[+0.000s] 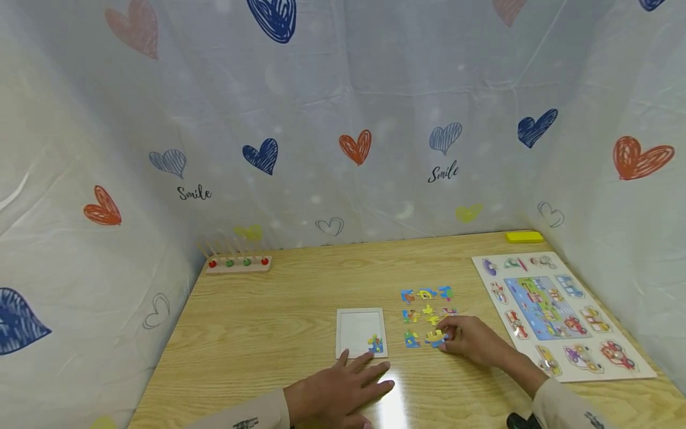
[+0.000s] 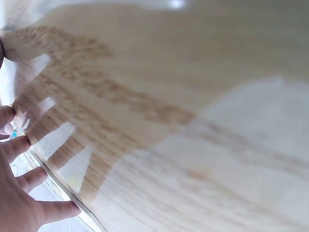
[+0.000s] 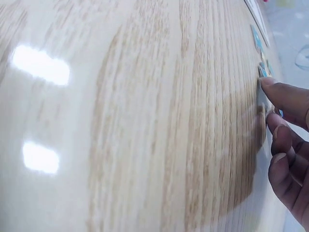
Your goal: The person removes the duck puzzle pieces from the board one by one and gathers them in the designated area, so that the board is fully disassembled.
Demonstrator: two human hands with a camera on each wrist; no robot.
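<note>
A small white puzzle tray (image 1: 360, 328) lies on the table, with a joined bit of colourful jigsaw (image 1: 376, 344) in its lower right corner. My left hand (image 1: 345, 387) is spread out, fingertips at the tray's near edge. Right of the tray, several loose jigsaw pieces (image 1: 426, 294) lie in rows. At the nearest row, my right hand (image 1: 471, 339) pinches a yellow-and-blue jigsaw piece (image 1: 436, 338) between thumb and fingers. The right wrist view shows the thumb (image 3: 268, 81) against the piece's edge, low over the table; much of the piece is hidden there.
On the right lies a large picture puzzle board (image 1: 554, 322), with a yellow block (image 1: 524, 237) behind it. A wooden peg stand (image 1: 239, 264) with red and green beads is at the back left. A heart-patterned curtain (image 1: 305, 196) encloses the table (image 1: 241, 333).
</note>
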